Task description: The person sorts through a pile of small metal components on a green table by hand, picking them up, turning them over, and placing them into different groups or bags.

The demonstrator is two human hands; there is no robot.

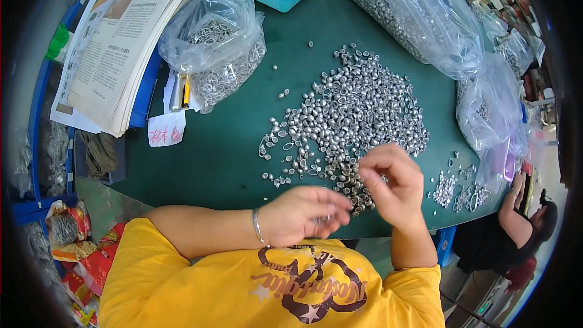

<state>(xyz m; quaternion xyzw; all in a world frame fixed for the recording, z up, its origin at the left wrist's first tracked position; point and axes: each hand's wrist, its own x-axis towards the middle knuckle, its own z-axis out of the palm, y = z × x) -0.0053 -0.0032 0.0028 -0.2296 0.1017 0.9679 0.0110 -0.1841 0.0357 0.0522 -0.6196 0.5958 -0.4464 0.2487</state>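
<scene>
A broad heap of small, silver-coloured oval metal pieces (364, 103) covers the middle of the green table (212, 152). My left hand (303, 214), with a bracelet at the wrist, is at the heap's near edge. Its fingers curl in, somewhat blurred, around small metal pieces (322, 220) that show in part. To its right, my right hand (395, 185) is over the near side of the heap. Its thumb and fingers are bent toward each other in a pinch; whatever lies between the tips is too small to tell.
Clear bags of metal parts stand at the back left (225, 61) and back right (388, 12). A blue basket (282, 0) holds more. Papers (124, 42) lean at the left. Small piles of parts (446, 190) lie near the right edge. Another person (510, 231) sits at the right.
</scene>
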